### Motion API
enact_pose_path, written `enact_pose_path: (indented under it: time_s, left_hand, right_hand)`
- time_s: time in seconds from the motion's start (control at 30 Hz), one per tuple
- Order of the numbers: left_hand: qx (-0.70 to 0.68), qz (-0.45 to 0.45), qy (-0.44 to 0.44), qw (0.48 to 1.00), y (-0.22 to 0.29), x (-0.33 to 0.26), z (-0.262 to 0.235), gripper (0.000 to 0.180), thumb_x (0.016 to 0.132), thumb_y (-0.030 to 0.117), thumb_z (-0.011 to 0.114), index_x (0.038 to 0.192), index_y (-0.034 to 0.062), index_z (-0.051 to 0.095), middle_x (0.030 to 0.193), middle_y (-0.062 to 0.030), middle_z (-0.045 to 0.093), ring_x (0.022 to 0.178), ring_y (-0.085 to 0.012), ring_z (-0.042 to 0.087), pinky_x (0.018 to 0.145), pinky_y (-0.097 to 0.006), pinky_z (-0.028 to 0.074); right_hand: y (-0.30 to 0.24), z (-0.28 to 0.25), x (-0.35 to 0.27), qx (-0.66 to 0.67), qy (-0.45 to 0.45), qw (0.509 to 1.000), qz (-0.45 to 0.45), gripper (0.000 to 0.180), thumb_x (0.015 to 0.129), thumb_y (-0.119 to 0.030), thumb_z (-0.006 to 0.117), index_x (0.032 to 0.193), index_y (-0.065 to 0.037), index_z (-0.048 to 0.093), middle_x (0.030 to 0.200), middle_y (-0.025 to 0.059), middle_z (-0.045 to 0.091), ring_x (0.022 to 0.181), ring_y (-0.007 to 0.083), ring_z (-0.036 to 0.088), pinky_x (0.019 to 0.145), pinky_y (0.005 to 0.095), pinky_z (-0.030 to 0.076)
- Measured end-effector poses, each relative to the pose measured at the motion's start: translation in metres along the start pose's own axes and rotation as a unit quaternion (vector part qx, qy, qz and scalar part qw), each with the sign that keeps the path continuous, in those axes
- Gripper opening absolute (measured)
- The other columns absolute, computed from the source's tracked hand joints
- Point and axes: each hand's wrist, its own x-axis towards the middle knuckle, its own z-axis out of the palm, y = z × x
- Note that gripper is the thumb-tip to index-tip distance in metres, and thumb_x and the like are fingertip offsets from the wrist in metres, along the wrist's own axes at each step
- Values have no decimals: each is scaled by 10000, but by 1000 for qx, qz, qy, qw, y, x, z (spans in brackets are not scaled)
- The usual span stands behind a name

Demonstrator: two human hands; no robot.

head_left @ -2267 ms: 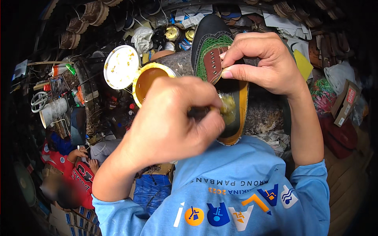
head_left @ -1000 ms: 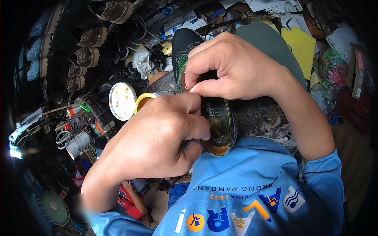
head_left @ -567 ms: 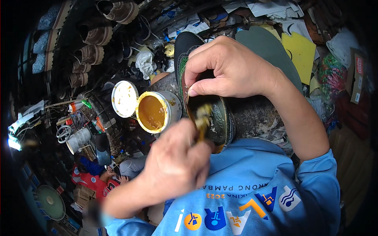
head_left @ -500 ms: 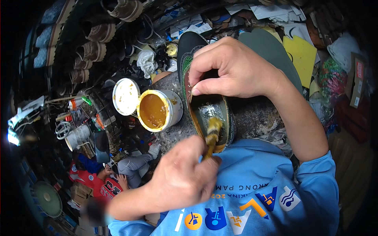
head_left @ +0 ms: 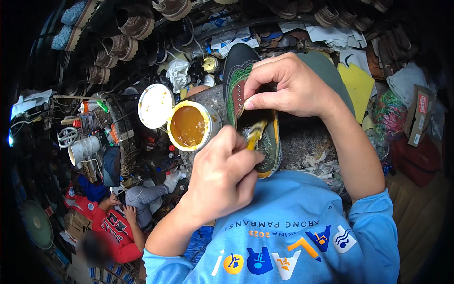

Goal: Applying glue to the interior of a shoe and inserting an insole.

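My left hand (head_left: 224,173) is closed round a yellow glue-covered brush (head_left: 256,137), its bristle end inside a shoe. That shoe (head_left: 239,78) has a dark toe, green stitching and a brown eyelet panel, and its toe points away from me. My right hand (head_left: 279,85) pinches the edge of the shoe's opening between thumb and fingers. Left of the shoe, a white tub (head_left: 213,125) tilts toward me, holding amber glue (head_left: 189,126). Its smeared lid (head_left: 156,106) leans beside it. The shoe's deep inside is dark and partly hidden by my right hand.
A worn bench block (head_left: 307,146) lies under the shoe, with a grey-green sheet (head_left: 326,75) and yellow sheet (head_left: 355,90) beyond. Brown shoes (head_left: 135,21) line racks behind. A white cup (head_left: 84,150) and scissors (head_left: 68,136) are left. A person in red (head_left: 116,227) sits lower left.
The brush has moved farther into the shoe, toward the toe, with my left hand following. My right hand keeps its pinch on the shoe's edge. The whole view has shifted slightly.
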Motion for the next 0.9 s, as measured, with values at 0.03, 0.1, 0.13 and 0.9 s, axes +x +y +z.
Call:
enact_pose_path:
  time_s: [0.03,0.1,0.13,0.9]
  left_hand:
    - [-16,-4,-25,1000,2,-3,-5,263,636,-52,725,884,29,755,858,-133,561,731,-296,615,614,-397,508]
    - [-25,1,-35,999,2,-3,-5,205,657,-47,747,849,23,738,861,-137,542,725,-311,604,613,-411,503]
    - [-26,1,-34,999,0,-1,-2,205,657,-47,747,849,23,738,861,-137,542,725,-311,604,613,-411,503]
    - [47,20,-44,998,37,2,-11,210,603,35,750,808,32,703,758,-100,490,632,-267,558,548,-377,460]
  right_hand:
    - [2,1,-1,1,3,1000,-8,143,793,-166,820,866,-54,769,783,86,730,708,197,688,662,338,532]
    - [4,2,-2,6,6,1000,-15,142,795,-170,824,865,-59,770,780,85,730,712,198,693,669,340,537]
    - [2,2,-1,4,5,1000,-15,142,795,-170,824,865,-59,770,780,85,730,712,198,693,669,340,537]
    - [6,6,-1,13,29,999,-31,135,783,-165,790,852,-51,768,758,105,747,727,249,739,701,362,571]
